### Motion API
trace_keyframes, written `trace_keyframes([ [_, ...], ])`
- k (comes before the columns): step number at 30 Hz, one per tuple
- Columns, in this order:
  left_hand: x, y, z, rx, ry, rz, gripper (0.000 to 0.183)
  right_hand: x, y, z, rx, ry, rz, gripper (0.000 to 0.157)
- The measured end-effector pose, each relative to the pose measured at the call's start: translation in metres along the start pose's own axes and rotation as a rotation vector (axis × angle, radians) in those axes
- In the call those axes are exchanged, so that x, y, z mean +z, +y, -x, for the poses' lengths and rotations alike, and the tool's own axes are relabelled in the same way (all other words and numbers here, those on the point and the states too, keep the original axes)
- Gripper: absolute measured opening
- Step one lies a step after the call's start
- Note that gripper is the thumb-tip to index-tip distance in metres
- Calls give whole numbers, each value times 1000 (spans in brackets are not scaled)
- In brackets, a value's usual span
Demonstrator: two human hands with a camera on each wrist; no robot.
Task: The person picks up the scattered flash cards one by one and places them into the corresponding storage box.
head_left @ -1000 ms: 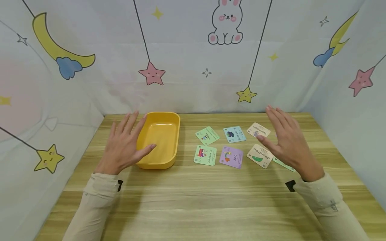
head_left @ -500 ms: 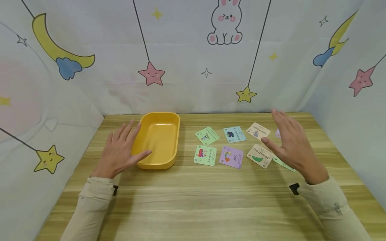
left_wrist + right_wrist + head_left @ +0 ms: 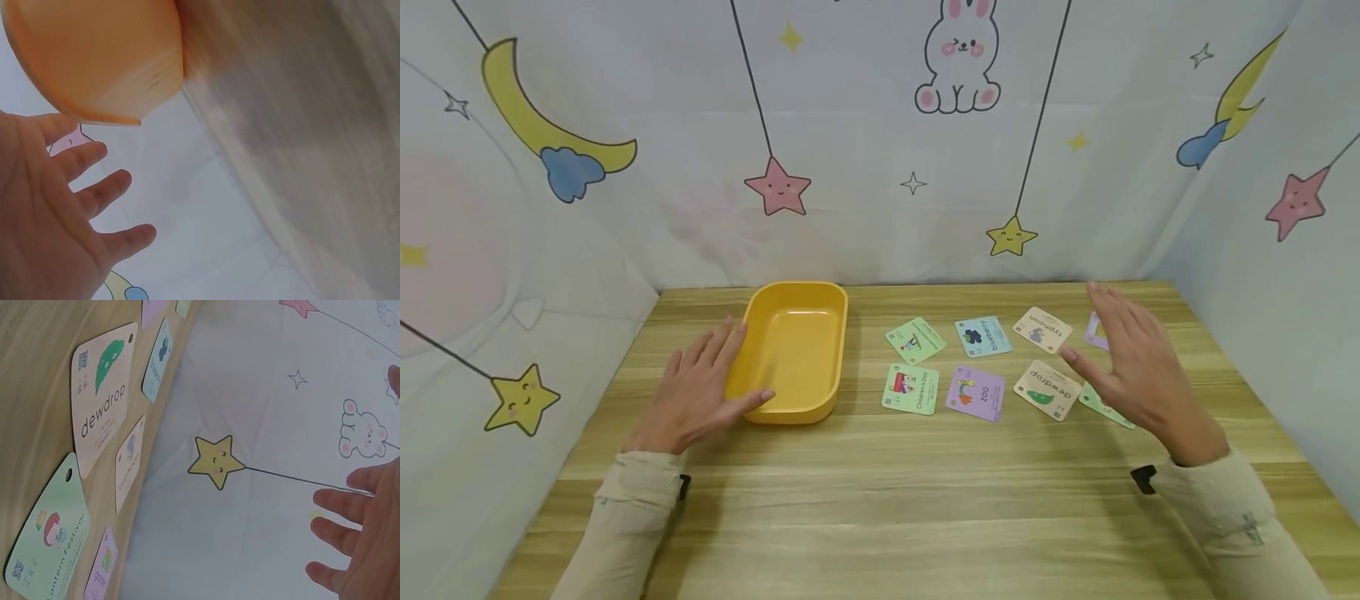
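My left hand (image 3: 696,392) is held with fingers straight and spread beside the yellow tray (image 3: 805,358). Its thumb overlaps the tray's near left rim in the head view; whether it touches is unclear. The right hand (image 3: 1146,379), also with straight fingers and holding nothing, hovers over the right end of a group of picture cards. Nearest to it lie the dewdrop card (image 3: 103,394), the typhoon card (image 3: 1042,330), the green Lantern Festival card (image 3: 53,544) and a purple card (image 3: 1096,332), which the hand partly covers in the head view.
Left of these lie the purple zoo card (image 3: 976,392), the blueberry card (image 3: 983,337), the Children's Day card (image 3: 910,389) and another green card (image 3: 915,341). A printed white curtain (image 3: 865,125) rises behind and beside the wooden table (image 3: 880,500).
Both hands have drifted outward and a little nearer to me, the left one to the left, the right one to the right. More of the purple card shows. Tray and cards have stayed in place.
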State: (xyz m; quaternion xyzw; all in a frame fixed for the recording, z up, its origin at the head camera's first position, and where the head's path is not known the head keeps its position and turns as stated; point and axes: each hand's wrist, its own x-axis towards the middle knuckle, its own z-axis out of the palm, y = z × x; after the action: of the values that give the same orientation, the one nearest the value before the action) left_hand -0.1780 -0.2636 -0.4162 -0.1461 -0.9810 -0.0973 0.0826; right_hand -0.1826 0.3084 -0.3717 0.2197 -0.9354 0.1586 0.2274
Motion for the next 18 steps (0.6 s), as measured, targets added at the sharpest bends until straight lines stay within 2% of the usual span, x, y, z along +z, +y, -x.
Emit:
trace_keyframes([
  [18, 6, 0, 4, -49, -156, 40, 104, -3, 15, 16, 76, -58, -8, 82],
])
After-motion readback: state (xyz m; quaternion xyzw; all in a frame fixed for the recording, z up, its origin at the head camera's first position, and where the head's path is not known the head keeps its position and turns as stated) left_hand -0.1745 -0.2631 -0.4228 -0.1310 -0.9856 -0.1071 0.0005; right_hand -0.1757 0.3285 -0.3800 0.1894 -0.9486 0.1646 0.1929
